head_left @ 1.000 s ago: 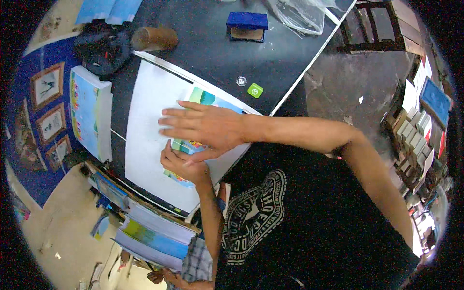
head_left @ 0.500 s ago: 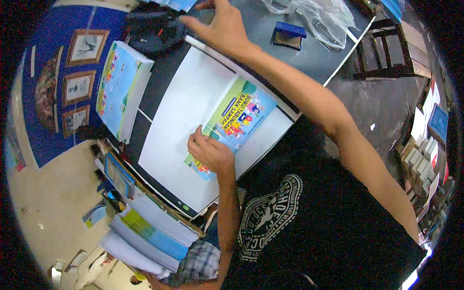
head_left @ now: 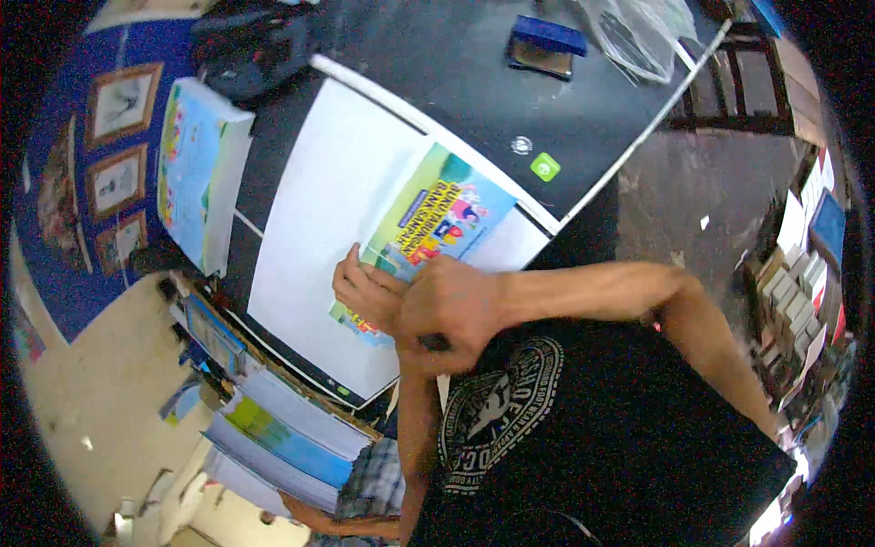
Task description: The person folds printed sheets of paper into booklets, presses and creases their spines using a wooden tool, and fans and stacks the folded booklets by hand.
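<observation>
A colourful booklet [head_left: 437, 214], blue, green and yellow, lies on a white panel [head_left: 301, 210] on the dark tabletop. My left hand [head_left: 363, 290] rests across its lower left part, fingers over the cover and bent a little, the index apart from the rest. Crossing over my left wrist is my right hand [head_left: 456, 314], closed, its fingers largely turned from view. A small dark thing [head_left: 436, 343] shows at the fist; its kind cannot be made out. The lower middle of the booklet is hidden behind my hands.
A thick stack of similar booklets [head_left: 196, 178] stands at the left beside a black bag [head_left: 246, 55]. A blue-lidded ink pad [head_left: 545, 46] and a clear plastic bag [head_left: 643, 36] lie at the far side. More paper stacks [head_left: 283, 428] and another person's arm [head_left: 346, 526] appear lower left.
My right hand has come back from the far side near the black bag to my left wrist, and it is now closed. My left hand stays on the booklet.
</observation>
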Motion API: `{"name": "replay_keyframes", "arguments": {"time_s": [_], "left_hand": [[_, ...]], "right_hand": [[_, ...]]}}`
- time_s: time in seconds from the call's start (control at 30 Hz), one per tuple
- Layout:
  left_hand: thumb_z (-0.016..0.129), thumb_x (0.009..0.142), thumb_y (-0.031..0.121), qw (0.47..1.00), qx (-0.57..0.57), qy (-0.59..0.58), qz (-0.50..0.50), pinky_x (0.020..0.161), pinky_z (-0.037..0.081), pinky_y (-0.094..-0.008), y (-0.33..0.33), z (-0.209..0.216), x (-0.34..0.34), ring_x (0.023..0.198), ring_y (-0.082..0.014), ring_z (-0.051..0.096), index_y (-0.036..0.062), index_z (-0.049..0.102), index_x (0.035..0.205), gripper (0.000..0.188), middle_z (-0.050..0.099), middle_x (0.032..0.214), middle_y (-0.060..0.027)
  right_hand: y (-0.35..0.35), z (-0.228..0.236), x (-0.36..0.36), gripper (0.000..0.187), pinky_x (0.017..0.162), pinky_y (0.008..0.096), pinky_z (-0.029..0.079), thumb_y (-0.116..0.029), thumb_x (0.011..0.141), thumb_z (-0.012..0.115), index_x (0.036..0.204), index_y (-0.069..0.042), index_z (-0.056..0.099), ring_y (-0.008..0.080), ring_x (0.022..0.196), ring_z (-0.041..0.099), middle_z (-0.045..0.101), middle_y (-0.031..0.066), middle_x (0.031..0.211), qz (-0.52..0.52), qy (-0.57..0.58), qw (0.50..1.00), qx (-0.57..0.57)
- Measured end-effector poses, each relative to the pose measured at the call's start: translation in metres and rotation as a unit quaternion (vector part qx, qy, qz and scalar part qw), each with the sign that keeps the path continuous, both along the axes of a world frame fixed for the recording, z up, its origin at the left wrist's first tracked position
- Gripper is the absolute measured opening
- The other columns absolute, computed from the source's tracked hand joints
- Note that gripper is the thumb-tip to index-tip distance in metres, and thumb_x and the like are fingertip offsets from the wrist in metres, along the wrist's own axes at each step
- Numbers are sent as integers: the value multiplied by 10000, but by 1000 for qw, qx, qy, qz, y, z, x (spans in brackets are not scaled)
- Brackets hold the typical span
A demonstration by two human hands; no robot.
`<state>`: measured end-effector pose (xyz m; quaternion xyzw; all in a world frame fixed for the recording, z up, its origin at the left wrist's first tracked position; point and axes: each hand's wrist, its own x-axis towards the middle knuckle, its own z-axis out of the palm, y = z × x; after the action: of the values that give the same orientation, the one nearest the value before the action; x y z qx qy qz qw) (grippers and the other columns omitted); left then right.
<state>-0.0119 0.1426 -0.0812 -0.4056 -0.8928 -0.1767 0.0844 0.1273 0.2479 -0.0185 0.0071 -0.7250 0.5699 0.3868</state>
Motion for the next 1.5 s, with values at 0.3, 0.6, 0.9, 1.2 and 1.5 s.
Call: {"name": "replay_keyframes", "arguments": {"time_s": [0.3,0.6,0.9,1.2,1.5], "left_hand": [[410,1038,260,1000,5,-5,3,948,427,-497,7,4,7,1076,-378,517,59,628,1207,341,542,1165,-193],[396,1050,217,999,15,-18,-23,942,435,-491,6,19,25,1081,-381,518,48,618,1224,329,540,1166,-200],[412,1044,184,999,11,12,-42,946,441,-487,7,10,14,1097,-370,522,28,599,1251,320,535,1166,-206],[395,1038,166,999,13,-33,6,971,412,-506,2,17,20,1110,-394,498,-5,590,1249,335,508,1192,-239],[423,1007,125,1000,-3,7,13,1010,403,-499,14,29,31,1134,-409,512,-39,604,1230,331,543,1201,-254]], "right_hand": [[15,44,24,368,496,435,463,-394,726,752,707,-58,600,320,541,593,568,104,605,14,56,998,-17],[18,-16,25,549,450,482,533,-542,695,695,719,-1,605,354,511,637,650,193,763,-32,-16,999,27],[55,-28,52,284,467,404,402,-310,678,760,666,-110,558,270,484,553,528,71,554,-35,88,994,-56],[73,-25,64,322,476,400,364,-278,737,739,641,-93,495,296,494,501,469,80,572,-40,143,985,-86],[75,-16,81,131,611,368,451,-103,845,754,798,-28,657,273,697,621,653,117,775,-73,27,989,-124]]}}
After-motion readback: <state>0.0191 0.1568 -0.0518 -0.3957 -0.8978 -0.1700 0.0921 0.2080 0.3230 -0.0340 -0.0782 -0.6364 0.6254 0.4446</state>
